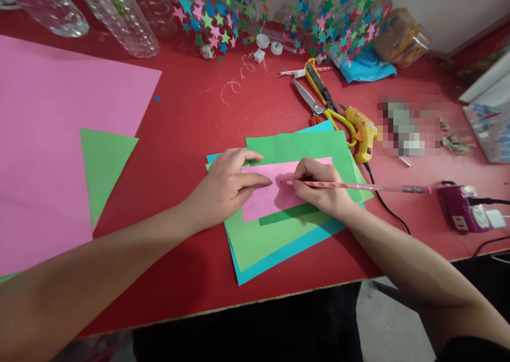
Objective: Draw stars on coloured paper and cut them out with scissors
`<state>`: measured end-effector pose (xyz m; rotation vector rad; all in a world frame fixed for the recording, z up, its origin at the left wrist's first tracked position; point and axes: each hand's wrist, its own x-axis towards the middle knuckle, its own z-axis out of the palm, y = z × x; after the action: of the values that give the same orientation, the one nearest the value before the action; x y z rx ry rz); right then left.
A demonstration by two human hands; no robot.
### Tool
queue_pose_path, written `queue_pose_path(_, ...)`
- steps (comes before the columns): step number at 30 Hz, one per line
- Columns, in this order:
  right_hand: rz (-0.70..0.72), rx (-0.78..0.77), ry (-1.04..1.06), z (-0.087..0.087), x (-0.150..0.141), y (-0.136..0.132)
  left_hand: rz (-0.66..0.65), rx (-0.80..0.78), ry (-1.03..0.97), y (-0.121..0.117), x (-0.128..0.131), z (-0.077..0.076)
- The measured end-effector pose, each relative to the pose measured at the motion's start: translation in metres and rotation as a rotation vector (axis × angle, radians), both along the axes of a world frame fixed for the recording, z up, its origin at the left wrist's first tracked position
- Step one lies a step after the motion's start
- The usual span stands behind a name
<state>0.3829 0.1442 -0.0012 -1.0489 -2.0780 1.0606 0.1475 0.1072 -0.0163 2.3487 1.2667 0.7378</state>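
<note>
This looks like a craft table (187, 123). Beyond the right hand (323, 196) lie scissors (308, 97) and a glue gun (362, 128); coloured paper (251, 245) sits beneath it.

Far left of this red tabletop (187, 107) you've got some clear bottles (119, 22), then loads of colorful stars (223, 11) along the far side. Right of the middle there's scissors (307, 97) just beside a yellow glue gun (363, 133), with a blue packet (364, 67) farther back. Purple power adapter (460, 209)'s way over right, black plug in it.
</note>
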Motion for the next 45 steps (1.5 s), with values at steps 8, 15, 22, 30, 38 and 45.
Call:
queue_pose_path(8,0.03,-0.019,0.003,0.001,0.0012,0.0013,0.005,-0.026,0.002,-0.0001,0.0005,0.0008)
queue_pose_path(15,0.026,-0.026,-0.004,0.0018,0.0009,0.001,0.002,-0.015,0.009,0.0,0.0007,0.0013)
queue_pose_path(22,0.012,-0.026,-0.011,0.0014,-0.0002,0.0003,-0.006,-0.006,-0.001,0.0003,0.0005,0.0018)
queue_pose_path(30,0.026,-0.029,-0.022,0.0003,-0.0013,-0.001,0.013,-0.013,-0.005,0.0006,0.0014,0.001)
queue_pose_path(38,0.073,-0.029,-0.011,-0.0008,-0.0015,-0.002,0.033,-0.045,-0.004,0.0001,0.003,0.0036)
queue_pose_path(45,0.081,-0.028,-0.019,-0.0025,-0.0005,-0.002,0.027,-0.042,0.003,0.0005,0.0022,0.0032)
